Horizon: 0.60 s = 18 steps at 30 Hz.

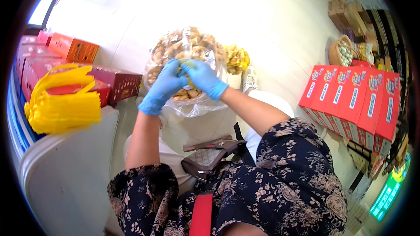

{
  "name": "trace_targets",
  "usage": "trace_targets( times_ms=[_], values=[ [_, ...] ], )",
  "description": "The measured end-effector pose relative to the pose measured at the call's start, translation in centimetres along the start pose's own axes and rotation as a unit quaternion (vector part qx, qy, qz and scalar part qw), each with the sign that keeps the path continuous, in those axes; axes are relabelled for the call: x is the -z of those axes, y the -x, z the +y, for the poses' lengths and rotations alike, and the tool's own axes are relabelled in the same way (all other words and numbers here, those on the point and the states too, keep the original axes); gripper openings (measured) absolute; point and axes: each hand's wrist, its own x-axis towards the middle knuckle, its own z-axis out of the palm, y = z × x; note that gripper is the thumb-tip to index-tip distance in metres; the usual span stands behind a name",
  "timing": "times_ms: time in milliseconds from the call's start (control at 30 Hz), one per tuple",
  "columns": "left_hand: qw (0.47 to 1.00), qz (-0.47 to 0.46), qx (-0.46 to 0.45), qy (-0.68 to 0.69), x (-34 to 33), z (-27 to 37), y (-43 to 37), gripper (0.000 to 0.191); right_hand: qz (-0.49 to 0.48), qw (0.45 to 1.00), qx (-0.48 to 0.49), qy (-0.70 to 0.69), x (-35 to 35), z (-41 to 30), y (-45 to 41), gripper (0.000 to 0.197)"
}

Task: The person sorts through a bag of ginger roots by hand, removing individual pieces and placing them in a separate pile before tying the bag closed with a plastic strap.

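My left hand (pixel 169 80) and my right hand (pixel 202 76) wear blue gloves and meet over a large clear plastic bag (pixel 197 109). Pieces of ginger root (pixel 167 47) fill that bag. Pinched between my fingers is some yellow netting (pixel 188 64), mostly hidden by the gloves. Just right of the plastic bag, a yellow mesh bag (pixel 237 57) full of ginger rests on the floor by my shoe. A thick bundle of flat yellow mesh bags (pixel 65 105) lies off to my left, on top of boxes.
Dark red cartons (pixel 115 82) and an orange box (pixel 73 47) line the left, beside a grey-white panel (pixel 69 167). On the right stand several red boxes (pixel 352 101) in a row, with a basket of eggs (pixel 343 52) behind. A brown waist pouch (pixel 210 157) hangs at my lap.
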Motion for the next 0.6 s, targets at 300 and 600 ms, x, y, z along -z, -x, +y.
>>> trace_targets(
  times_ms=[300,600],
  values=[
    [0.989,-0.050,0.073,0.121,1.4,0.4,1.7,0.019,-0.005,0.990,0.081,0.113,-0.9,-0.6,0.5,0.014],
    [0.954,0.134,0.076,0.258,2.3,0.9,2.0,0.013,-0.047,0.999,-0.017,0.021,2.5,-3.4,-1.2,0.030]
  ],
)
